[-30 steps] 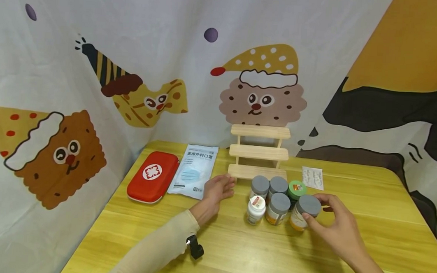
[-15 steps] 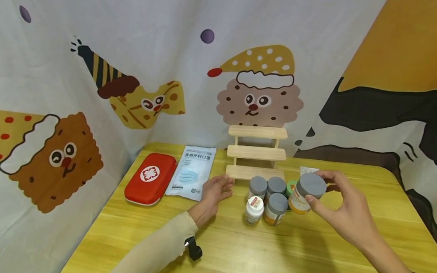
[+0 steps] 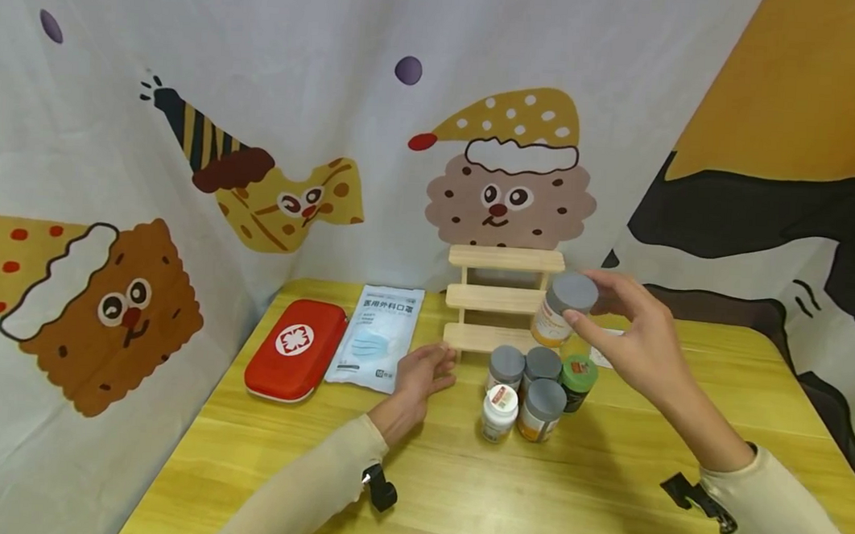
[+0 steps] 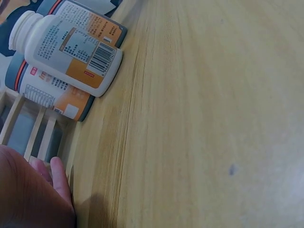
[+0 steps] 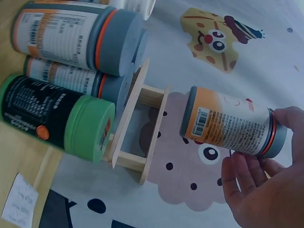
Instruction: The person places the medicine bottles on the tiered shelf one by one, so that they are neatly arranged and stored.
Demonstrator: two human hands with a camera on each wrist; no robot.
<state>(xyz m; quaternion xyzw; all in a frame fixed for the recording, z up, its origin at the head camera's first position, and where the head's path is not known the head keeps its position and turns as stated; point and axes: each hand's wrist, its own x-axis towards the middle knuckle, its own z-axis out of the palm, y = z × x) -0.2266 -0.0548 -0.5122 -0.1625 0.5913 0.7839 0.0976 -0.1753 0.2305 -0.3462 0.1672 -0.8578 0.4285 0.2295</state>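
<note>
My right hand point(image 3: 645, 339) grips a grey-lidded supplement jar point(image 3: 553, 324) by its lid, thumb and fingers round it. The jar hangs in the air, slightly tilted, in front of the right side of a three-step wooden rack point(image 3: 502, 297). In the right wrist view the jar's orange and white label point(image 5: 228, 118) shows. My left hand point(image 3: 418, 377) lies on the table with its fingertips at the rack's lower left end; I cannot tell how firmly they touch. Before the rack stand several jars: grey-lidded jars point(image 3: 541, 418), a green-lidded jar point(image 3: 578, 380) and a small white bottle point(image 3: 497, 420).
A red first-aid case point(image 3: 296, 349) and a blue mask packet point(image 3: 376, 337) lie left of the rack. A white paper slip point(image 3: 603, 355) lies behind the right hand. A printed cloth point(image 3: 321, 76) hangs behind the table point(image 3: 400, 507).
My right hand has lifted the grey-lidded jar off the table from the right of the group and carried it up and left toward the rack. The left hand has stayed in place.
</note>
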